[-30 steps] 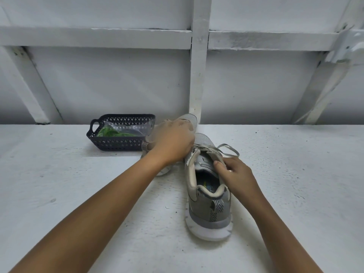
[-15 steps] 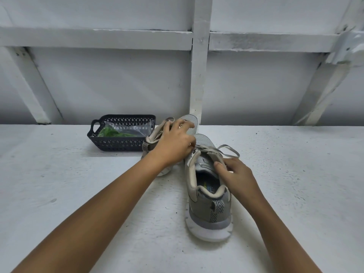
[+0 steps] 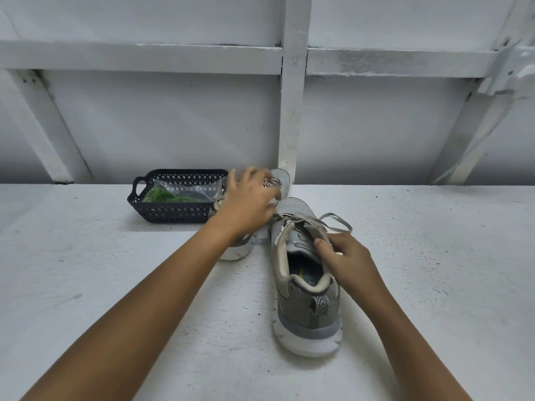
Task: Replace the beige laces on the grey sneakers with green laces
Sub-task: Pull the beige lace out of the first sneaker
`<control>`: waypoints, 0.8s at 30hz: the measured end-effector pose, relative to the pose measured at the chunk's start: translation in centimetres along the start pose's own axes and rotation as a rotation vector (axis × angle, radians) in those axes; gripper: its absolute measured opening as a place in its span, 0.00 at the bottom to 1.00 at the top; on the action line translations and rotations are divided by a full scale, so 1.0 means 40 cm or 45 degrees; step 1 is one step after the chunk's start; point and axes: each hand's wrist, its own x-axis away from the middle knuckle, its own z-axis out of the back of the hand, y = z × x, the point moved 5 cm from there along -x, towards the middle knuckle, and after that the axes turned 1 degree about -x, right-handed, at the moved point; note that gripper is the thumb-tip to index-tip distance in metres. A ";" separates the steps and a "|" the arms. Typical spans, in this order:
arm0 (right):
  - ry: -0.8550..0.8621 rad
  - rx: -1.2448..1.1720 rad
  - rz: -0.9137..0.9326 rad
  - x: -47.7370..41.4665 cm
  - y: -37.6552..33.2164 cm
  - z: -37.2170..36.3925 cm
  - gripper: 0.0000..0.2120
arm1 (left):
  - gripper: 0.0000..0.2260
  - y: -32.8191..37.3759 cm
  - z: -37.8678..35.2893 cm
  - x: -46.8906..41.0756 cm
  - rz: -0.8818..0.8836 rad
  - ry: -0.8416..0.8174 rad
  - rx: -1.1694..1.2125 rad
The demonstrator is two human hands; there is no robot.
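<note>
Two grey sneakers stand on the white surface. The near sneaker (image 3: 307, 302) points away from me, its beige lace (image 3: 337, 224) looped out to the right. My right hand (image 3: 350, 261) grips its right collar, thumb on the tongue. The far sneaker (image 3: 282, 180) is mostly hidden behind my left hand (image 3: 249, 204), which hovers over it with blurred, spread fingers and holds nothing that I can see. Green laces (image 3: 162, 195) lie in a clear bag inside a black basket (image 3: 173, 214) at the left.
A white wall with a vertical post (image 3: 291, 117) and slanted braces rises right behind the sneakers and basket. The white textured surface (image 3: 115, 285) stretches wide to the left and right.
My left hand has moved from the near sneaker's laces up and left over the far sneaker, its fingers spreading. The right hand keeps its hold on the near sneaker.
</note>
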 end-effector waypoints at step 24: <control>-0.030 0.337 0.024 -0.074 -0.024 0.038 0.17 | 0.15 0.030 0.034 0.122 0.193 0.180 0.533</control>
